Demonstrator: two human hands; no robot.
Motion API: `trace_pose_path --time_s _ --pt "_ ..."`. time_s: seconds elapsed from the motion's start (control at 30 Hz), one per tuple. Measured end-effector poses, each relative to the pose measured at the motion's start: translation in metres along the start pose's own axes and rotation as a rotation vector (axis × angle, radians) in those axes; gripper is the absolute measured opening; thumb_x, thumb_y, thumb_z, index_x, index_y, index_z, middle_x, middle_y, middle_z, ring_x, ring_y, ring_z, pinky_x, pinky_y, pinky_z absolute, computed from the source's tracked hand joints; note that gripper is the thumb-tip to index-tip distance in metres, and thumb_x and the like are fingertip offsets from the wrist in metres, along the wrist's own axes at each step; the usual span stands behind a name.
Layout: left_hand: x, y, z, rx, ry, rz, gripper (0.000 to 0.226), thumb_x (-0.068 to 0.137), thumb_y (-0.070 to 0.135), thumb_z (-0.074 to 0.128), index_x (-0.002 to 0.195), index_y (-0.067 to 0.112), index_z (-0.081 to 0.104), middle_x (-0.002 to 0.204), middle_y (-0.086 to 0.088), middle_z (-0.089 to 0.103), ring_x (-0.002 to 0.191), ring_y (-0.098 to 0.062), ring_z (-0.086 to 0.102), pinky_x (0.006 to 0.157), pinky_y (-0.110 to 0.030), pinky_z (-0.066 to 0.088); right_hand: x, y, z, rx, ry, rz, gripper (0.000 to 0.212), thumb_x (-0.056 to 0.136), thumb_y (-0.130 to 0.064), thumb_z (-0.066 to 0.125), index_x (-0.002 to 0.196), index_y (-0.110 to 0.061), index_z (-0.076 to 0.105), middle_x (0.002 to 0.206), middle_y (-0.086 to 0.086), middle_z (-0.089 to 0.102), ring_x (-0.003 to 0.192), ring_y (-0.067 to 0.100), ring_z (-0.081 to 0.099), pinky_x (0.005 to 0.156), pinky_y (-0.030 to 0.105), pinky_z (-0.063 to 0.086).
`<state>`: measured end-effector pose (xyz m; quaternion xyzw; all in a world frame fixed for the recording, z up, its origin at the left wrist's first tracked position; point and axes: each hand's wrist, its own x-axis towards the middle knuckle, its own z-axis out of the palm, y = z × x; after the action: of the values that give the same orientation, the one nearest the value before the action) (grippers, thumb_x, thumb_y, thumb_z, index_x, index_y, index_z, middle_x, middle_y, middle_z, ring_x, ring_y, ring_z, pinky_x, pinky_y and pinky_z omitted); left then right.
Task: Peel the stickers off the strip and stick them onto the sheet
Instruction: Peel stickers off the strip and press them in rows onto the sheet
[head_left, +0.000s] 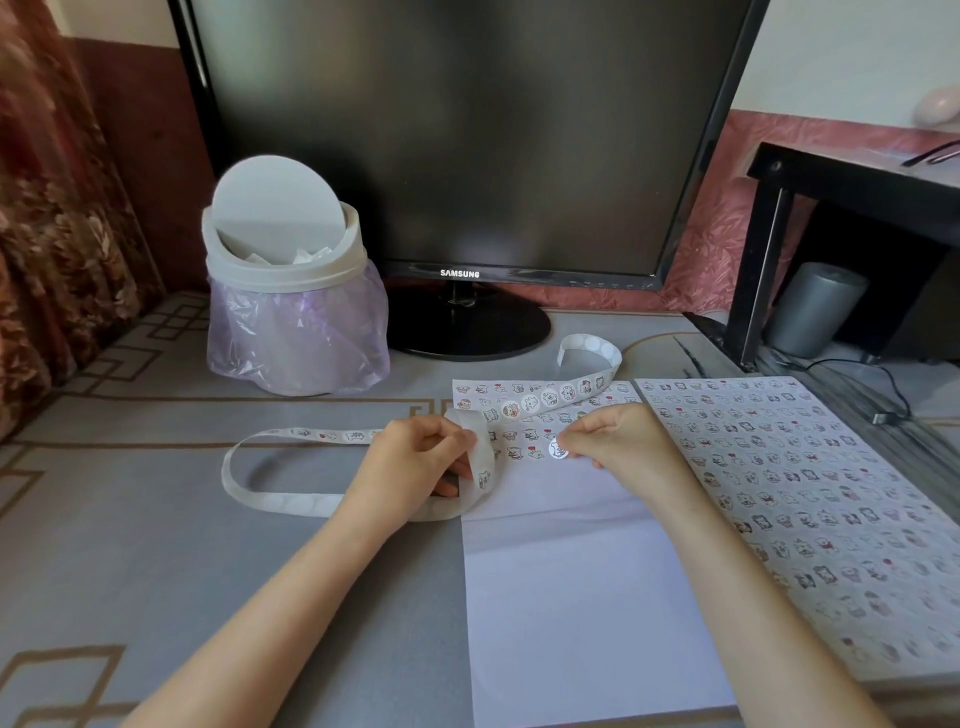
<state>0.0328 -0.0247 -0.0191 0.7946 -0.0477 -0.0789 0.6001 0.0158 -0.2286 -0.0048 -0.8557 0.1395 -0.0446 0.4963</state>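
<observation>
Right, nearest me is the sheet (571, 597), plain white paper lying flat on the grey cloth (156, 519), its near half bare and matte. Moving up to the hands: my left hand (415, 462) has its fingers curled round the strip (280, 499) where it folds over, and my right hand (618, 441) pinches one round sticker (557, 448) by its edge, low over the sheet at the end of the lowest printed row. I reckon that sticker weighs next to nothing and is floppy and tacky underneath, so the edge is the place to hold it, with only the fingertips; grab it across the face and it could curl or stick to skin. The strip looks like thin, slick backing paper, limp enough to loop out to the left and sag onto the cloth, so I'd take it close to the next sticker and bend it sharply to lift a rim. Further up, rows of small cartoon stickers cover the sheet's far part, and the strip runs across them, carrying glossy round ones. To the right lies a second sheet (779, 493), filled edge to edge. Beyond, the strip's tail (592, 353) curls upright. Farther back stand a white bin (291, 291) with a swing lid and thin lilac liner, and a dark monitor (457, 135).
</observation>
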Motion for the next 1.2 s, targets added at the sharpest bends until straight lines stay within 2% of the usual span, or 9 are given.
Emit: trace_pose_path --time_s 0.1,0.27,0.4,0.53,0.8,0.93,1.2 --pt "0.0007 -0.0002 0.0001 -0.001 0.001 0.002 0.021 0.091 0.018 0.059 0.071 0.014 0.065 0.067 -0.001 0.07 0.051 -0.009 0.058 0.054 -0.016 0.052 0.0006 0.0014 0.0011 -0.019 0.013 -0.006 0.011 0.076 -0.011 0.072 0.067 -0.017 0.071 0.064 -0.001 0.067 0.058 0.009 0.051 0.065 0.025 0.041" --pt "0.0004 0.0005 0.0005 -0.007 -0.004 0.0 0.02 0.091 0.018 0.059 0.073 0.014 0.065 0.069 -0.001 0.07 0.049 -0.007 0.058 0.053 -0.015 0.051 0.001 0.0024 0.002 -0.045 0.032 -0.018 0.004 0.077 -0.012 0.071 0.073 -0.013 0.072 0.061 -0.005 0.065 0.041 -0.006 0.048 0.057 0.02 0.04" --pt "0.0005 0.0002 0.0003 0.003 -0.004 0.002 0.02 0.092 0.019 0.058 0.074 0.013 0.066 0.071 -0.002 0.071 0.049 -0.006 0.058 0.054 -0.015 0.051 0.0018 0.0021 0.0028 -0.049 0.04 -0.016 0.004 0.077 -0.013 0.072 0.073 -0.014 0.072 0.061 -0.005 0.065 0.047 -0.002 0.048 0.058 0.02 0.04" --pt "0.0001 0.0004 0.0005 0.002 0.0 0.007 0.02 0.092 0.017 0.058 0.075 0.012 0.066 0.072 -0.004 0.071 0.048 -0.006 0.057 0.053 -0.014 0.051 0.0011 0.0017 0.0026 -0.076 0.041 -0.016 0.003 0.076 -0.013 0.072 0.074 -0.012 0.073 0.059 -0.006 0.063 0.041 -0.003 0.046 0.053 0.019 0.037" --pt "0.0 0.0001 0.0002 0.019 -0.002 0.016 0.02 0.092 0.019 0.058 0.074 0.014 0.066 0.073 -0.003 0.071 0.048 -0.006 0.057 0.053 -0.013 0.05 -0.0008 0.0002 0.0028 -0.113 0.052 -0.013 0.004 0.077 -0.016 0.072 0.078 -0.012 0.074 0.061 -0.008 0.062 0.05 0.002 0.047 0.051 0.019 0.035" --pt "0.0005 0.0001 0.0001 0.027 -0.002 0.018 0.02 0.092 0.019 0.057 0.075 0.014 0.066 0.074 -0.003 0.071 0.049 -0.007 0.058 0.054 -0.014 0.051 -0.0005 0.0004 0.0042 -0.13 0.064 -0.014 0.002 0.076 -0.017 0.072 0.074 -0.017 0.072 0.063 -0.007 0.063 0.055 0.007 0.051 0.056 0.023 0.037" --pt "0.0009 -0.0012 -0.0001 0.034 -0.004 0.018 0.02 0.092 0.02 0.058 0.074 0.015 0.065 0.075 -0.004 0.072 0.054 -0.011 0.06 0.058 -0.017 0.053 0.0006 0.0024 0.0052 -0.166 0.061 -0.022 0.013 0.075 -0.017 0.072 0.066 -0.024 0.067 0.062 -0.01 0.062 0.064 0.012 0.057 0.064 0.027 0.042"
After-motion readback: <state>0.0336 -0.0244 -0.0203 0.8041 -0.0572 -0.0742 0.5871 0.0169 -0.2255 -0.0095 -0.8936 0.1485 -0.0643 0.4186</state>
